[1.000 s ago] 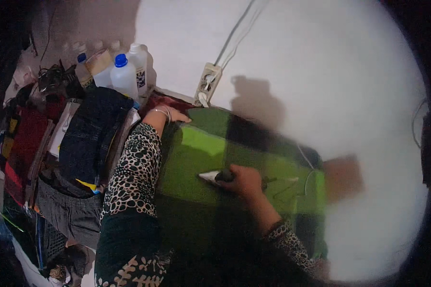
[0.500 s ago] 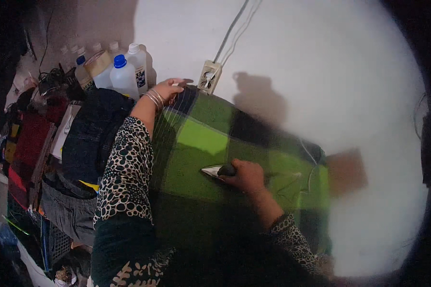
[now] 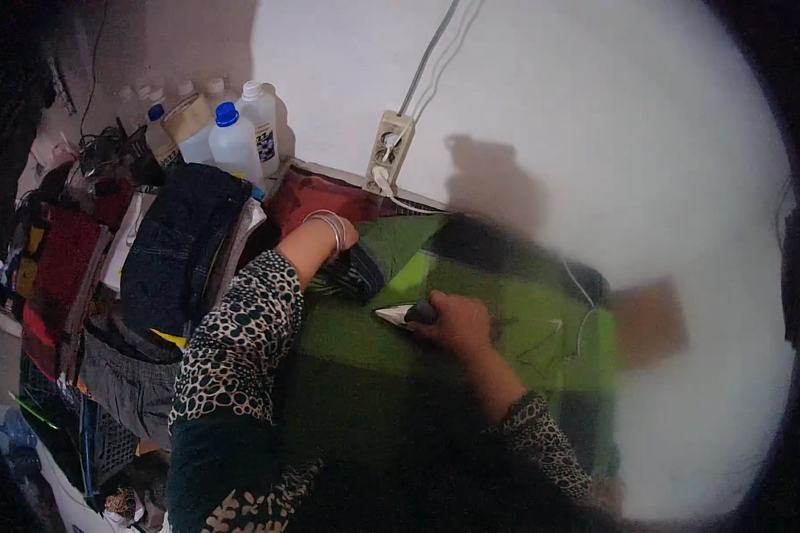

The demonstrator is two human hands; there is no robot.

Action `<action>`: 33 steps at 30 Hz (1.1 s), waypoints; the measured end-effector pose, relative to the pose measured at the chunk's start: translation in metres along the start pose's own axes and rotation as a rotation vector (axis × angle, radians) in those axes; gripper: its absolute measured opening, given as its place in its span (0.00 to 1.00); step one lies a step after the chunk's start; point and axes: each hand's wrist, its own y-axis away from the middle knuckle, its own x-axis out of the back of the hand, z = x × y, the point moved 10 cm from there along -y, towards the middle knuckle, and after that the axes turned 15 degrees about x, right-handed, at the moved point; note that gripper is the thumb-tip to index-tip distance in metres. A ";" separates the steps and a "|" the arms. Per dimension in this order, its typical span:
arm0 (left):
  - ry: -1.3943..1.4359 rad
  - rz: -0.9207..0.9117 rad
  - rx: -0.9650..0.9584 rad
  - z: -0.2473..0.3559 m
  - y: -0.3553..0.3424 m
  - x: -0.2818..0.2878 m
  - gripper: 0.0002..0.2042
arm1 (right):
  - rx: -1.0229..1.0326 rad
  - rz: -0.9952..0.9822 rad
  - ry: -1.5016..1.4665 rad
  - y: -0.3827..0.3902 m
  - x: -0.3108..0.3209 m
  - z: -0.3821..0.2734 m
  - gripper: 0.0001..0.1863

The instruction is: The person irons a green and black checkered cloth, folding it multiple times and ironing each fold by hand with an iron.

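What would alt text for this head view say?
A person irons a green checked cloth: the right hand grips the iron, while the left hand holds the cloth's far edge. Folded clothes and plastic bottles sit to the left, a power strip beyond.

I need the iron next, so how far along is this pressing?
Done: the green cloth around the iron lies flat. In hand: the right hand grips the iron, tip pointing left, while the left hand holds the cloth's far left edge, where it is folded up and bunched. Left: that bunched corner; the near part is in shadow, so I can't judge it. The clothes pile waits at left.
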 end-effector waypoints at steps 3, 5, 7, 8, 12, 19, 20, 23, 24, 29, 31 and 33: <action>-0.069 0.112 0.040 -0.002 -0.003 0.001 0.28 | 0.191 -0.100 0.050 -0.005 -0.006 -0.016 0.24; 0.106 0.004 0.064 0.023 0.020 -0.019 0.28 | 0.241 -0.143 0.072 0.003 -0.011 -0.009 0.24; -0.214 0.263 -0.058 0.046 0.032 -0.006 0.27 | 0.249 -0.149 0.090 0.005 -0.007 -0.015 0.23; -0.378 0.390 -0.125 0.060 0.039 -0.002 0.26 | 0.247 -0.135 0.081 0.008 -0.005 -0.016 0.23; -0.062 0.590 -0.200 0.032 0.006 0.045 0.22 | 0.295 -0.086 0.078 0.002 0.006 -0.035 0.23; 1.582 -0.135 -0.441 -0.001 -0.003 0.067 0.15 | 0.289 -0.203 0.069 -0.007 -0.005 -0.025 0.24; 1.541 -0.046 -0.558 -0.011 0.000 0.082 0.17 | 0.311 -0.141 0.082 -0.010 -0.002 -0.029 0.23; 1.217 0.120 -0.512 0.009 0.016 0.074 0.32 | 0.267 -0.042 0.057 -0.009 -0.019 0.000 0.24; 1.062 0.211 -0.476 0.002 0.013 0.077 0.34 | 0.264 -0.052 0.035 -0.012 -0.021 0.001 0.24; 0.274 0.668 -0.320 -0.054 -0.010 0.099 0.42 | 0.321 -0.081 0.052 -0.029 -0.018 -0.012 0.23; -0.044 0.554 -0.124 -0.054 -0.023 0.081 0.42 | 0.330 -0.051 0.041 -0.028 -0.012 -0.010 0.23; -0.446 0.340 0.177 -0.034 0.010 0.056 0.40 | 0.273 -0.048 0.011 -0.023 -0.024 0.012 0.23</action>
